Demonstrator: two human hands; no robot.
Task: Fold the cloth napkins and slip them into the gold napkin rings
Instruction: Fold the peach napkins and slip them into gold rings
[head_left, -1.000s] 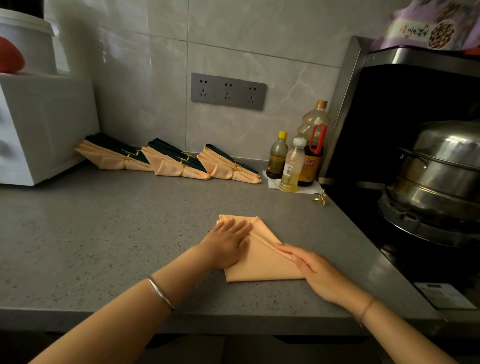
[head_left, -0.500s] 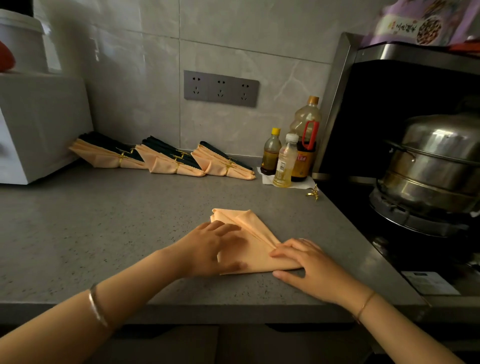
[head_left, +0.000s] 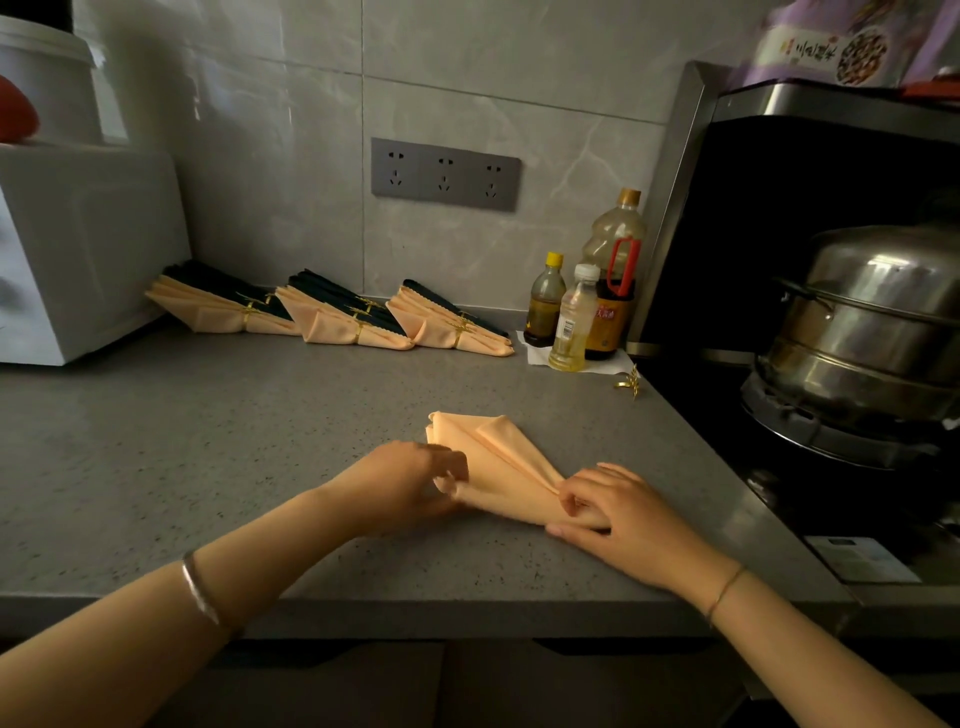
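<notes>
From the head camera, a peach napkin (head_left: 496, 457) lies pleated into a wedge on the grey counter (head_left: 208, 441). The left hand (head_left: 410, 483) pinches its wide near edge, and the right hand (head_left: 618, 512) grips its narrow tip. A loose gold napkin ring (head_left: 627, 383) sits near the bottles (head_left: 571, 322), well apart from the napkin.

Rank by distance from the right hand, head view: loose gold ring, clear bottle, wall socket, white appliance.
1. loose gold ring, counter's right edge, beyond right hand
2. clear bottle, back right
3. wall socket, on the tiles behind
4. white appliance, far left
</notes>
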